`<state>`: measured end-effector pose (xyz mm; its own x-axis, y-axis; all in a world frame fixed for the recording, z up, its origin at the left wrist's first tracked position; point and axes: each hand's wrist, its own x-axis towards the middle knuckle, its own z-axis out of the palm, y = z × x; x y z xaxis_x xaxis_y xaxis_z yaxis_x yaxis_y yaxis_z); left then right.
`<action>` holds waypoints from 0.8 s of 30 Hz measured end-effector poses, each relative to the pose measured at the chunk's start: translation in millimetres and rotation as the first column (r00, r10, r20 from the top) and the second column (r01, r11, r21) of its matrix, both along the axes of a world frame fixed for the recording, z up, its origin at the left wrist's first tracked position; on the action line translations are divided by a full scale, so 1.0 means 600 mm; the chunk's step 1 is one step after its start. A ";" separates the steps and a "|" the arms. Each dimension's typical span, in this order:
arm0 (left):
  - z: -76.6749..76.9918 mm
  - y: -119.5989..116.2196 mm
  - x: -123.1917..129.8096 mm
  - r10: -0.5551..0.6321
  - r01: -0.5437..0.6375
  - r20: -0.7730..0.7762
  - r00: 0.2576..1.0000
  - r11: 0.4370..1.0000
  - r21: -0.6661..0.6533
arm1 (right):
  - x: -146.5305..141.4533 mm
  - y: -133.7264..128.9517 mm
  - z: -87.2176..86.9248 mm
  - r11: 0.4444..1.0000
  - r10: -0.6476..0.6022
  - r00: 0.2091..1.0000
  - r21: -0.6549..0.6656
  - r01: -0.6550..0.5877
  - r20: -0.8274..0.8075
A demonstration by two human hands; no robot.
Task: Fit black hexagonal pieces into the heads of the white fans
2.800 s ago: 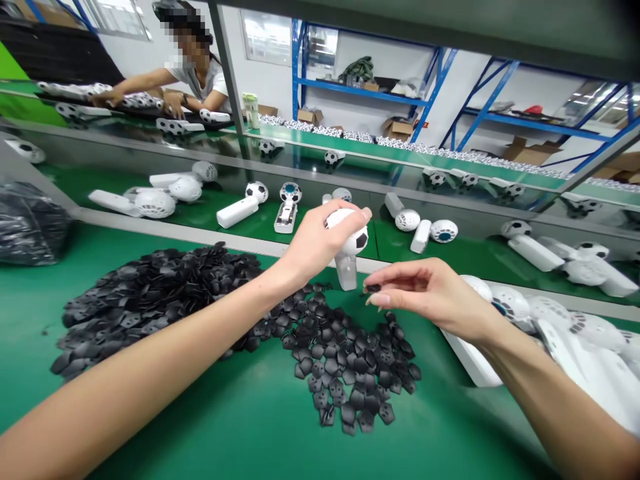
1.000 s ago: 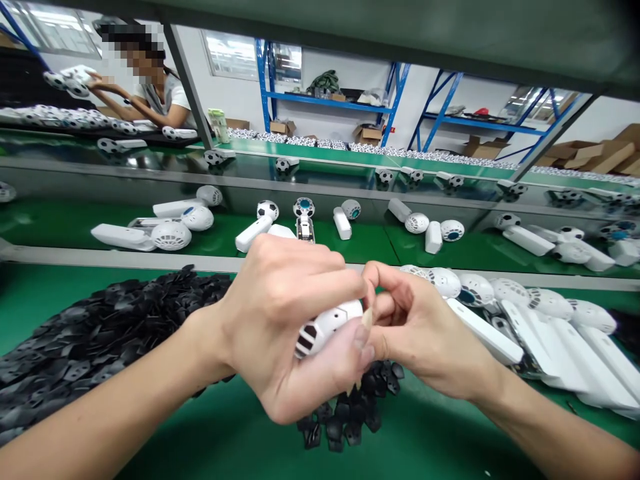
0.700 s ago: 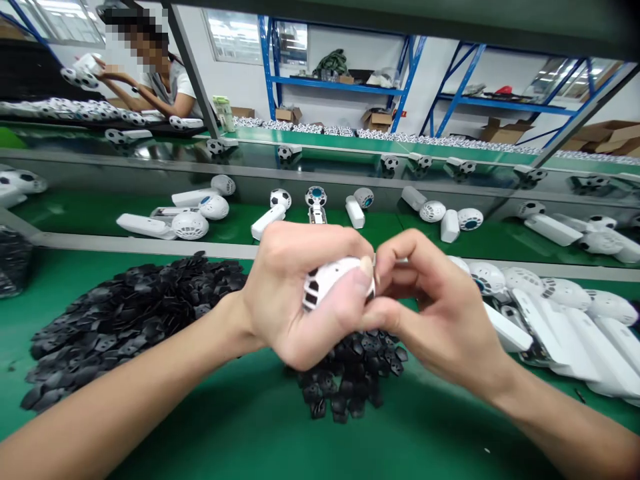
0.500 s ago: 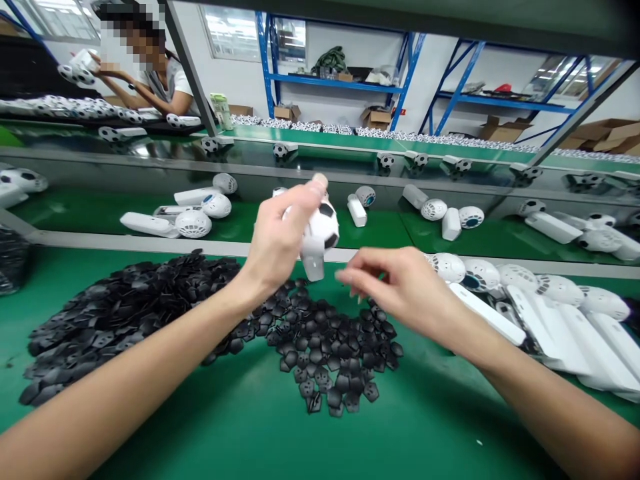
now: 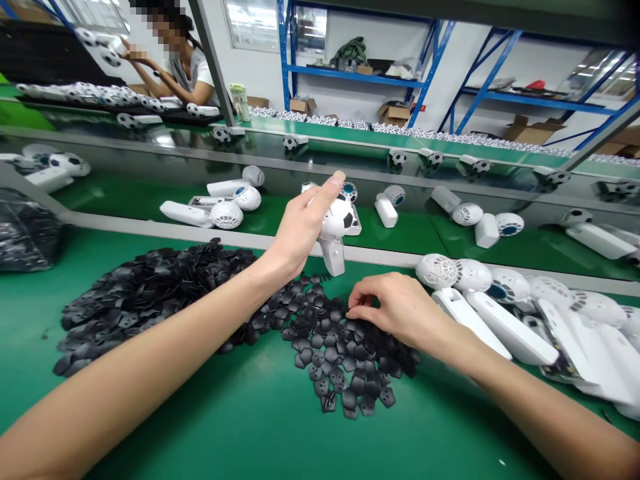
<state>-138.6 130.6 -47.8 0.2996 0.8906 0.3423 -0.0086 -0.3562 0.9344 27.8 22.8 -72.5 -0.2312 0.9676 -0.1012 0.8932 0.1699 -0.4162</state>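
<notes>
My left hand [image 5: 305, 223] is closed around a white handheld fan [image 5: 334, 257] whose round head carries black football patches, held upright over the bench. Part of its head is hidden behind my thumb and fingers. My right hand [image 5: 387, 303] has thumb and fingers pinched together, tips touching the loose black pentagon pieces [image 5: 357, 350]. Whether a piece is between those fingertips is hidden. More such pieces form a large heap [image 5: 150, 293] left of my hands, partly behind my left forearm.
White fan bodies [image 5: 515, 320] lie in a row at the right. Behind the bench's pale rail [image 5: 120, 230], a green belt [image 5: 280, 220] carries more fans. A black plastic bag [image 5: 30, 227] stands at the left. Across the line, a person [image 5: 185, 73] handles similar fans.
My right hand has come down to the black pieces, its fingers closing together. The left hand still holds the fan. The whole view has shifted, so the scene sits further right.
</notes>
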 end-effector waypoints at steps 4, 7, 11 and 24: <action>0.007 -0.009 0.001 -0.003 0.033 0.155 0.988 0.981 -0.193 | 0.019 -0.004 -0.006 0.883 0.258 0.965 0.414 -0.220 -0.038; 0.009 -0.010 -0.001 -0.039 0.071 0.155 0.987 0.976 -0.205 | 0.030 -0.016 0.005 0.439 0.440 0.877 0.806 -0.397 0.193; 0.013 -0.010 -0.005 -0.063 0.075 0.070 0.996 0.981 -0.178 | 0.037 -0.042 0.040 0.189 0.412 0.830 0.855 -0.483 0.377; 0.056 0.019 -0.053 -0.238 0.077 -0.464 0.853 0.938 -0.339 | 0.062 -0.012 0.038 0.856 0.262 0.925 0.376 -0.355 0.275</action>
<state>-170.2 141.8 -14.2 0.5009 0.8504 -0.1611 0.4474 -0.0951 0.8893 65.0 15.6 -50.0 -0.5432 0.8128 0.2105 0.8229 0.5651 -0.0585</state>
